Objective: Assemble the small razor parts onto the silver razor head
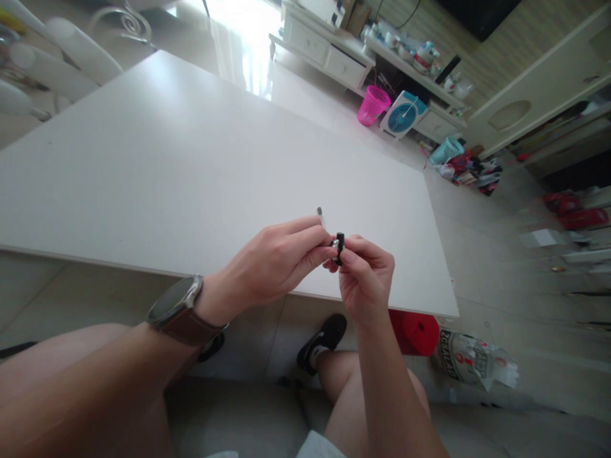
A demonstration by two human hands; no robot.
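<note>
Both hands meet above the near edge of the white table (191, 159). Between their fingertips is a small black piece with a shiny silver part (340, 248); its exact kind is too small to tell. My left hand (286, 254), with a brown-strapped watch on its wrist, reaches in from the left and pinches the silver side. From the right, my right hand (367, 270) pinches the black side between thumb and curled fingers. A thin, pale item with a dark grey tip (319, 211) shows just beyond the left fingers; whether it is held or lies on the table I cannot tell.
A red cylindrical object (421, 332) and a printed plastic bag (470, 359) are below the table's right end. Beyond the far side, a pink basket (373, 105) and a blue-white box fan (403, 116) stand by a white cabinet (329, 51). White chair parts (62, 63) are at upper left.
</note>
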